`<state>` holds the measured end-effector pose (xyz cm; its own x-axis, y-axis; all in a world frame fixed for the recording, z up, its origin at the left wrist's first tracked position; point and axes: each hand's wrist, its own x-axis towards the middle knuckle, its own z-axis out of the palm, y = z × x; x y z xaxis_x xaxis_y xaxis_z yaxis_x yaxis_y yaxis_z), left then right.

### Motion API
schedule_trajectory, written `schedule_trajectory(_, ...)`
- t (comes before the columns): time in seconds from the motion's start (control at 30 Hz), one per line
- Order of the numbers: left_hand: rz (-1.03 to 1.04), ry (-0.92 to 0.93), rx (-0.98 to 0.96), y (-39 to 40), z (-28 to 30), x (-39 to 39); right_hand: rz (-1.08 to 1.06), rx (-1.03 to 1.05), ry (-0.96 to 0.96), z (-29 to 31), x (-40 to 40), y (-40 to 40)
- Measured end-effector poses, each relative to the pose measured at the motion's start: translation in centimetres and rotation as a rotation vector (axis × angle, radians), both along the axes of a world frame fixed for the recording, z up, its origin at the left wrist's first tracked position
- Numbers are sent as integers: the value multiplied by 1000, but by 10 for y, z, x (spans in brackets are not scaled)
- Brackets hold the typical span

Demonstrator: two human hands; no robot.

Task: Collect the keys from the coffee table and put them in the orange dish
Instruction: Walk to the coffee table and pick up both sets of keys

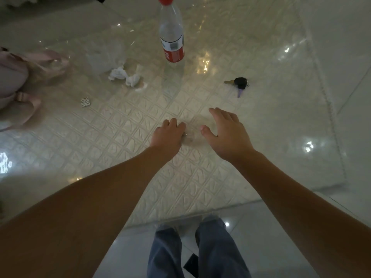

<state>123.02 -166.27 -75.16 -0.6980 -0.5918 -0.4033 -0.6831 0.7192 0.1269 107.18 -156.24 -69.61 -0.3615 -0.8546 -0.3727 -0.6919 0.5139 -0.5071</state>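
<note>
Pale patterned coffee table (120, 125), glossy. Left hand (167, 135) curled over something small and metallic, hardly visible; right hand (226, 131) spread, empty. Best pinch firmly; black-headed keys (239, 83) far right, orange dish unseen.

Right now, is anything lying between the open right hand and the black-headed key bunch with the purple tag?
No. In the head view, only bare embossed table cover lies between the right hand and the key bunch.
</note>
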Motion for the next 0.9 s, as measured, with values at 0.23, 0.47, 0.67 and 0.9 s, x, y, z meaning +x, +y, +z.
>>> schedule_trajectory(0.23, 59, -75, 28, 5, 5, -12, 10, 0, 1, 2, -16, -6)
schedule_trajectory(0.47, 30, -92, 41, -4, 15, -18, 2, 24, 28, -4, -36, -4)
schedule_trajectory(0.67, 31, -3, 92, -22, 21, -44, -24, 27, 113, -12, -63, -18)
schedule_trajectory(0.9, 31, 107, 99, -32, 22, -76, 68, 53, 246, -36, -95, -57)
